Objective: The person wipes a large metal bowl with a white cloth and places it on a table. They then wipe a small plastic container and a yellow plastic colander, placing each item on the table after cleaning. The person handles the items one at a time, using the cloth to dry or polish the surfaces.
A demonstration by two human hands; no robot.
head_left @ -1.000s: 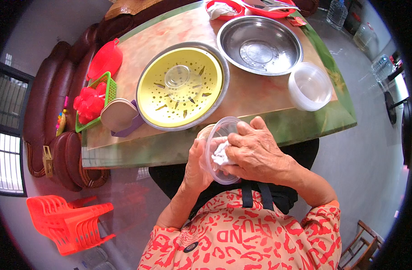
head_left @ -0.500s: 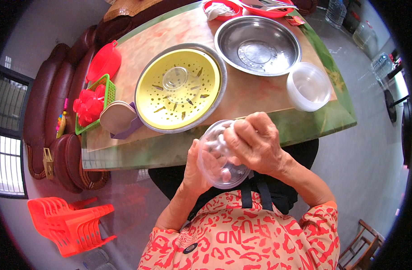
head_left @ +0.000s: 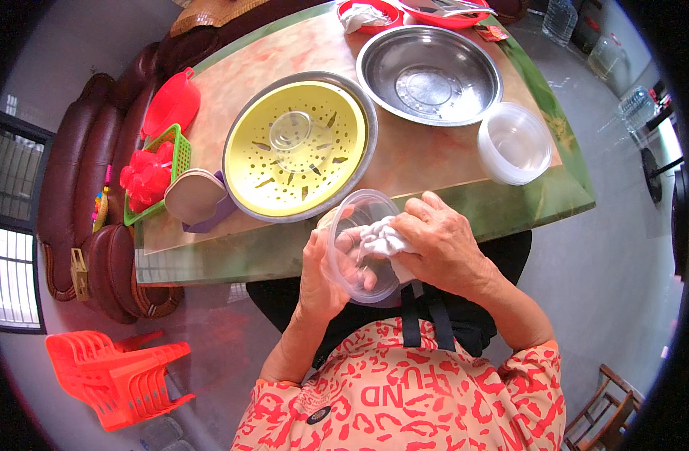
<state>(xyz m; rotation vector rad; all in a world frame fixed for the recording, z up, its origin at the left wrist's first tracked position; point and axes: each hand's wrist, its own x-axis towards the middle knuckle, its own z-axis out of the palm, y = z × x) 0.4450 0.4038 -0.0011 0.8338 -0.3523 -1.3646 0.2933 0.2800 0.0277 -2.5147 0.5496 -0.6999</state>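
Note:
My left hand [head_left: 320, 279] grips a clear round plastic bowl [head_left: 365, 203] from its left and underside, above my lap near the table edge. Bunched in my right hand [head_left: 444, 244] is a white cloth [head_left: 383, 239], which reaches into the mouth of the bowl. Beyond my hands, a yellow colander [head_left: 247, 169] sits in a metal basin, with another clear container [head_left: 292, 131] inside it. To the right stands a stack of clear plastic bowls [head_left: 502, 174], close to a wide steel basin [head_left: 382, 64].
A green basket [head_left: 180, 154] with red items, a red colander [head_left: 171, 101] and a beige-and-purple item [head_left: 194, 195] lie along the table's left side. Red bowls [head_left: 393, 13] sit at the far edge. Orange chairs [head_left: 119, 368] are stacked on the floor at left.
The bowl has turned, so its opening faces more to the right. My right hand has drawn back slightly to the right, bringing the white cloth into plainer view.

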